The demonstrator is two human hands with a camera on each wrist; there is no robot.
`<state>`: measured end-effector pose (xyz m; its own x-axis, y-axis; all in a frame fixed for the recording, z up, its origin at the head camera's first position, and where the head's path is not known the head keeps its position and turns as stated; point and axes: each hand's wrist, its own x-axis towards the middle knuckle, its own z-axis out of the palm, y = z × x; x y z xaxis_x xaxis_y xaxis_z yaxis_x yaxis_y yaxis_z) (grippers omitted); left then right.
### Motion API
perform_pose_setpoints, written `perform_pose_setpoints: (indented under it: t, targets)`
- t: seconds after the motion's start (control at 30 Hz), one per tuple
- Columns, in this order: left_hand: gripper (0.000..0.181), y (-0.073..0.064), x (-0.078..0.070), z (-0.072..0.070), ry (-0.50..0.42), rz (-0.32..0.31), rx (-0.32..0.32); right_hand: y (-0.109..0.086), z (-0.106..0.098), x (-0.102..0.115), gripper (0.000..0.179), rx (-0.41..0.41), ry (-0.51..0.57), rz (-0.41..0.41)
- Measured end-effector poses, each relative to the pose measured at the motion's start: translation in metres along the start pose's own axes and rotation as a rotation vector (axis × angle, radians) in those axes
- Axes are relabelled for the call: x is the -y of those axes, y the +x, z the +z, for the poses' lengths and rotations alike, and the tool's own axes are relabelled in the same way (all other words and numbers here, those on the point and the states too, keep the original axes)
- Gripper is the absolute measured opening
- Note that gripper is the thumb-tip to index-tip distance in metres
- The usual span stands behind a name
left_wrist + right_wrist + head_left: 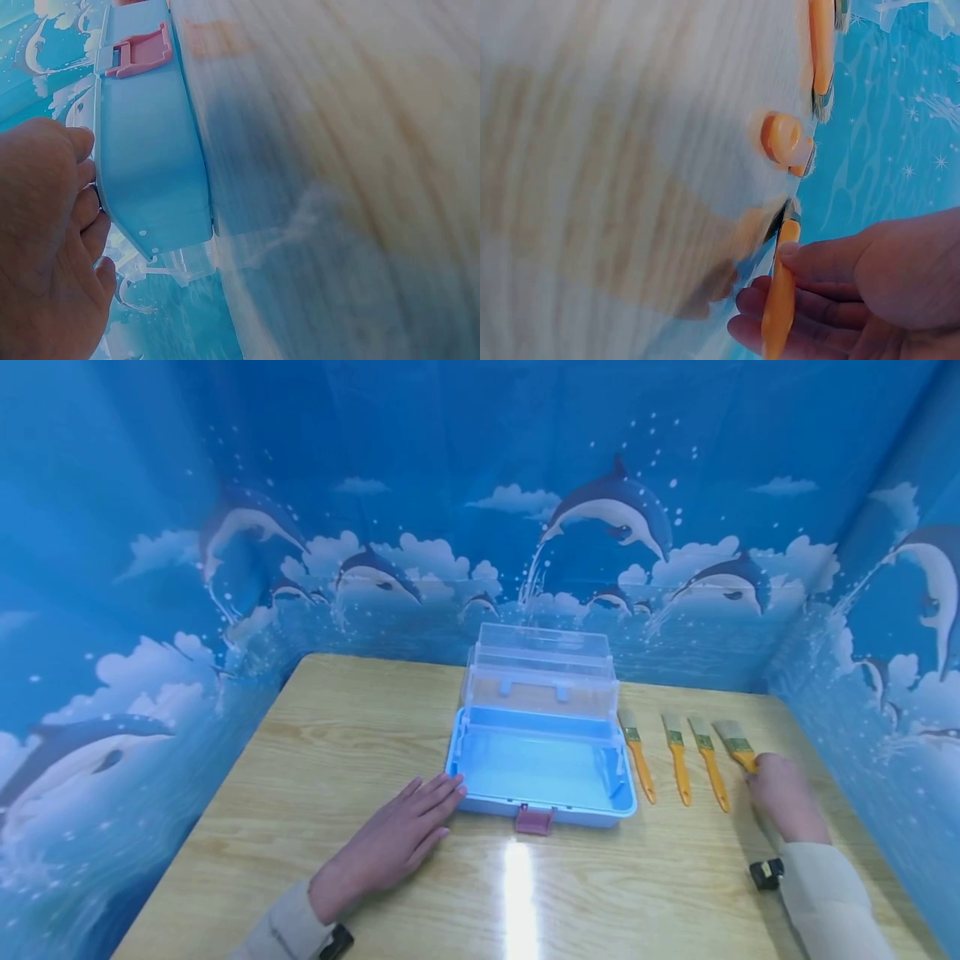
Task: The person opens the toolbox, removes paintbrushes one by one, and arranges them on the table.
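Note:
An opened blue plastic box (536, 768) with a clear raised lid (543, 664) and a pink latch (534, 819) stands on the table. My left hand (401, 835) lies with straight fingers, its fingertips at the box's front left corner. In the left wrist view those fingers meet the rim of the blue box (150, 150). At the far right my right hand (783, 793) pinches the orange handle of a paintbrush (737, 742) between thumb and fingers. The right wrist view shows the thumb on that paintbrush handle (781, 300), its bristles pointing away.
Between the box and my right hand, several more orange-handled paintbrushes (677, 756) lie in a row, bristles toward the back. The wooden table (337, 735) is bordered at the back and sides by a blue dolphin-print curtain (420, 485).

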<state>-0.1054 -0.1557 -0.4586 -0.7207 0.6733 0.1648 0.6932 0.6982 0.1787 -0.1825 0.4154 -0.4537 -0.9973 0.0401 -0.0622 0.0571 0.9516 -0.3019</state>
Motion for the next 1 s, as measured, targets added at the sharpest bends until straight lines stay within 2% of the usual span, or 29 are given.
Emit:
perform_pose_setpoints:
  t: [0.23,0.47,0.7,1.0]
  targets:
    - [0.053,0.001,-0.001,0.000,0.000,0.009,-0.012,0.004,0.001,-0.002,0.016,-0.002,0.002,-0.008]
    - [0.053,0.000,0.001,0.001,0.009,0.029,-0.035,0.008,0.002,-0.001,0.017,-0.004,-0.049,0.022]
    - [0.053,-0.001,0.002,-0.001,0.001,-0.005,0.019,0.011,0.003,0.002,0.021,0.014,-0.078,0.045]
    - [0.053,0.001,0.001,0.000,-0.012,-0.012,0.014,0.013,0.004,0.001,0.024,0.040,-0.099,0.092]
